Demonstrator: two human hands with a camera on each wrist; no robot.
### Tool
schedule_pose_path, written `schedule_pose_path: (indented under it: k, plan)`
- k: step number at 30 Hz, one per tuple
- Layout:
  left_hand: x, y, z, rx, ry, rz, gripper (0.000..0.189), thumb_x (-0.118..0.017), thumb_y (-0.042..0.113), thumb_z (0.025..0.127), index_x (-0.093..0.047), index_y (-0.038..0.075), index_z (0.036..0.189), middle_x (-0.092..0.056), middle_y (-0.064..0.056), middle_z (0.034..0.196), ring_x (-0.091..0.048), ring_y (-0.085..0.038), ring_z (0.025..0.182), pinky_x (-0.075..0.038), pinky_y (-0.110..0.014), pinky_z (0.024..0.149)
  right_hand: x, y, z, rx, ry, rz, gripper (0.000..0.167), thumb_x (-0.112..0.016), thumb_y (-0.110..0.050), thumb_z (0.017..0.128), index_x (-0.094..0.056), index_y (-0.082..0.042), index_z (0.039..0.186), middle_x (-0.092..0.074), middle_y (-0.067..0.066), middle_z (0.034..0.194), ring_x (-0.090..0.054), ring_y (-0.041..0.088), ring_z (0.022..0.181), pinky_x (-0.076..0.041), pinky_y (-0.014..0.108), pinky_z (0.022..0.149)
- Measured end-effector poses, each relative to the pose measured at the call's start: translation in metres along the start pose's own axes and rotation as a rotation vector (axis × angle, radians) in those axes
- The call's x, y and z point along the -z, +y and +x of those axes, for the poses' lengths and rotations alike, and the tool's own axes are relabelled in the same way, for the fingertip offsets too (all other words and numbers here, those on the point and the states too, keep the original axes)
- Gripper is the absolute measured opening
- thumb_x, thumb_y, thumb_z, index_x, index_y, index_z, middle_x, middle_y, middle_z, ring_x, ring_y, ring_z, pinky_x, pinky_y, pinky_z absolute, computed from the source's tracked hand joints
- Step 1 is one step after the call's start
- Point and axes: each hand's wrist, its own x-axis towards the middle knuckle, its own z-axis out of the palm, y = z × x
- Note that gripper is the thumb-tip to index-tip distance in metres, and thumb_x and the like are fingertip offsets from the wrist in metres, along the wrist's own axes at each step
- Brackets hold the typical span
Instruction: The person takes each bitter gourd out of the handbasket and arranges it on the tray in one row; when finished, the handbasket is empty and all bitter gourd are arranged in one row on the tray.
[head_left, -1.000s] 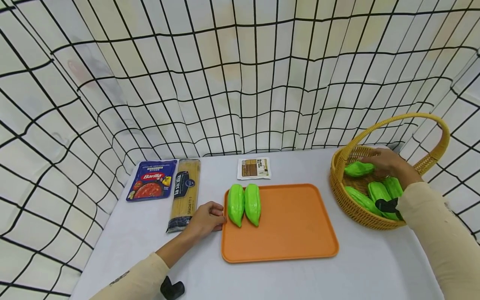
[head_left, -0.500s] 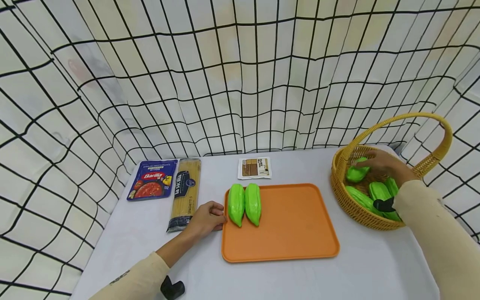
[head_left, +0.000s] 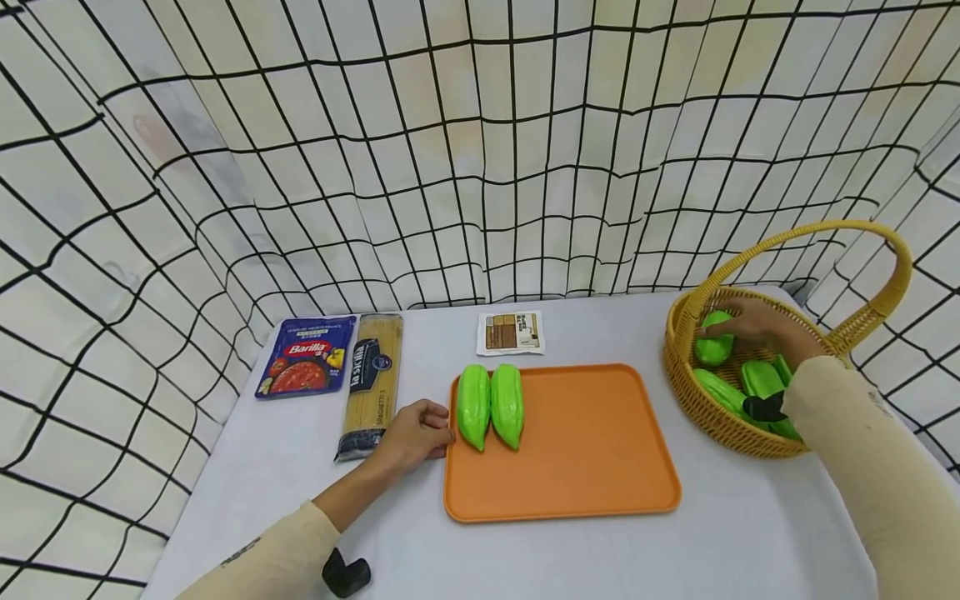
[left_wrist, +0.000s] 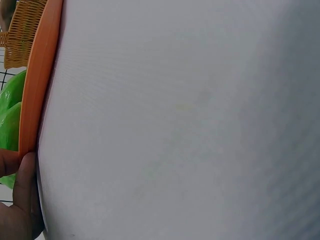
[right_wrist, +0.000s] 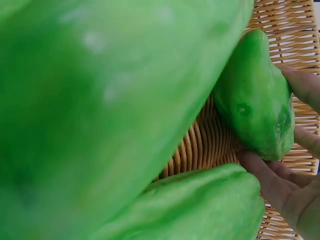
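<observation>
In the head view my left hand pinches the left rim of the orange tray. The left wrist view has the thumb and a finger on either side of that rim. Two shiny green ribbed vegetables with tapered tips lie side by side at the tray's left end. Inside the wicker basket, my right hand grips another green vegetable near the back left wall, thumb and fingers around it. Several more green vegetables lie beside it, partly hidden by the sleeve.
The basket's tall handle arches over the right arm. Left of the tray lie a spaghetti pack and a blue sauce pouch. A small white packet sits behind the tray. Netting over white cloth encloses the table's back and sides.
Inside the basket, the green vegetable at the right hand has turned from lying sideways to more upright, and the hand has shifted slightly. The left hand stays on the tray rim.
</observation>
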Motion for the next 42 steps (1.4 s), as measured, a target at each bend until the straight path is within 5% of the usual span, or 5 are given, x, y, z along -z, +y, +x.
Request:
schedule_pose_path:
  k: [17,26,34,42]
  plan:
    - [0.000,0.001,-0.003,-0.014,-0.006,0.009,0.033,-0.070,0.003,0.088,-0.059,-0.002,0.119,-0.059,-0.011,0.101,-0.065,-0.018,0.084,-0.064,-0.029,0.072,0.009,-0.001,-0.012,0.037,-0.033,0.150,0.094,-0.069,-0.043,0.093,-0.017,0.002,0.158,-0.015,0.046,0.153,-0.027,0.061,0.137,-0.044,0.068,0.104]
    - [-0.001,0.001,-0.003,-0.017,-0.001,0.008,0.034,-0.070,0.003,0.087,-0.059,-0.002,0.119,-0.059,-0.011,0.100,-0.065,-0.018,0.083,-0.064,-0.029,0.072,0.015,-0.005,-0.022,0.088,-0.074,0.238,0.087,-0.066,-0.033,0.097,-0.014,-0.001,0.159,-0.005,0.043,0.156,-0.018,0.060,0.142,-0.050,0.062,0.102]
    - [-0.001,0.001,-0.002,-0.028,-0.008,0.005,0.034,-0.069,0.003,0.087,-0.059,-0.002,0.119,-0.059,-0.011,0.100,-0.066,-0.018,0.084,-0.064,-0.029,0.073,0.022,-0.010,-0.036,0.063,-0.076,0.217,0.090,-0.067,-0.045,0.094,-0.018,-0.007,0.160,-0.007,0.041,0.158,-0.036,0.058,0.135,-0.046,0.064,0.106]
    - [0.000,-0.001,-0.002,-0.028,-0.016,-0.008,0.034,-0.070,0.004,0.088,-0.058,-0.003,0.119,-0.058,-0.011,0.100,-0.065,-0.018,0.084,-0.064,-0.029,0.072,0.027,-0.010,-0.052,0.091,-0.075,0.171,0.085,-0.064,-0.046,0.096,-0.020,-0.011,0.160,-0.012,0.040,0.157,-0.054,0.058,0.119,-0.059,0.054,0.090]
